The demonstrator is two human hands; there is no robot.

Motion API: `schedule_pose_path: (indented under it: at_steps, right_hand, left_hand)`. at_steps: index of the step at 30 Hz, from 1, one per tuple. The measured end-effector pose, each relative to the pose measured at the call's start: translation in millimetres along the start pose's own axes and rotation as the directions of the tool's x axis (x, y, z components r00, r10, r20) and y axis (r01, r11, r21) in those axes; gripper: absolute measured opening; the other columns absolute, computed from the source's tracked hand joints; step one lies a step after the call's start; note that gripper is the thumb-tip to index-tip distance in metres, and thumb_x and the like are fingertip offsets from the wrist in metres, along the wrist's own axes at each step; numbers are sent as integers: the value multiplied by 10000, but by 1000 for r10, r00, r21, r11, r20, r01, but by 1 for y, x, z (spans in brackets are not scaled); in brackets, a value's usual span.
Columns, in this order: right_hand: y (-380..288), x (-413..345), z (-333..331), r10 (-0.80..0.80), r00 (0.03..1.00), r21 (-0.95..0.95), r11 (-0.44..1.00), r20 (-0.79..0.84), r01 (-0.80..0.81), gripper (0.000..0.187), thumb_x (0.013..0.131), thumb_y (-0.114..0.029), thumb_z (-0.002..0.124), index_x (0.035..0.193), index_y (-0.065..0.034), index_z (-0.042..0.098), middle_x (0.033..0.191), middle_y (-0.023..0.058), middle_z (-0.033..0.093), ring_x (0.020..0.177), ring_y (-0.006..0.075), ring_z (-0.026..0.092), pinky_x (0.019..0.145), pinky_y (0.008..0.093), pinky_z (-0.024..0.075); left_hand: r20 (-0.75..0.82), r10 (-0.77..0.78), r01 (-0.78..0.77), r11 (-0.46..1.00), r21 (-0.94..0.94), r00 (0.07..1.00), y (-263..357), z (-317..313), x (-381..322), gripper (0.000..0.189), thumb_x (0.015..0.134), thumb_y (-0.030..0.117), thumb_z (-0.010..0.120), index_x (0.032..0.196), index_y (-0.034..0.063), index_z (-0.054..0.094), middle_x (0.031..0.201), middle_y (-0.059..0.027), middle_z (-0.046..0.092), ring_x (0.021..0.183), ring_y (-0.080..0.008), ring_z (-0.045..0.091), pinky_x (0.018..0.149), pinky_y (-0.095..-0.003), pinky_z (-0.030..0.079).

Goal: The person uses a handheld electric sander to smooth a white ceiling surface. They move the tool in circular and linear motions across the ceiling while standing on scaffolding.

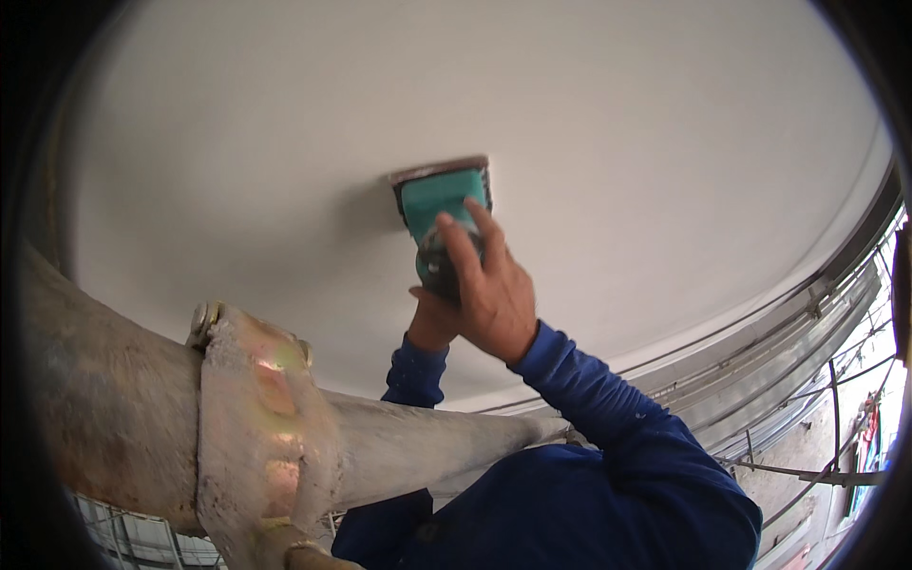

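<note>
A teal and black power sander [443,214] lies with its reddish-brown sanding pad against a smooth off-white ceiling or wall surface [605,178]. Grey dust marks the pad's edge. My right hand [493,288] wraps over the tool's rounded body, two fingers stretched along it. Behind it, my left hand [432,318] grips the lower part of the sander, mostly hidden by the tool and my right hand. Both forearms are in blue sleeves.
A thick, stained metal scaffold tube [434,445] crosses close before my body, with a scaffold coupler [274,420] clamped on it at the left. Metal beams [784,377] and thin scaffold bars [835,417] stand beyond the surface's edge at the right.
</note>
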State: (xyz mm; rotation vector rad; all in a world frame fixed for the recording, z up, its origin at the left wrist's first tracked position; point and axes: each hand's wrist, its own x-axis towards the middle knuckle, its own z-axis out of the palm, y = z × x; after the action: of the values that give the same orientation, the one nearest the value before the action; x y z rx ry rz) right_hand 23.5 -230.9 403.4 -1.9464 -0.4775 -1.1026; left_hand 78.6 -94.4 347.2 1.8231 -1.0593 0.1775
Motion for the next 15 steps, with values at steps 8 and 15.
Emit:
schedule_pose_path:
  at_steps: [8,15]
  right_hand:
    - [16,15,-27,76,981,22,997,-176,-73,886,719,-322,842,1435,-85,377,1392,279,386,968,452,643,697,450,591]
    - [34,-14,-15,92,982,15,996,-164,-90,890,720,-333,844,1429,-60,381,1390,282,385,1002,450,635,710,451,589]
  left_hand:
    - [13,13,-13,1000,3,1000,-7,17,35,639,1024,327,482,1534,128,153,1578,-123,237,1460,-260,235,1193,-419,206]
    - [36,-19,21,999,-36,999,-21,33,13,629,1018,334,487,1522,127,172,1568,-125,251,1451,-263,248,1187,-421,215]
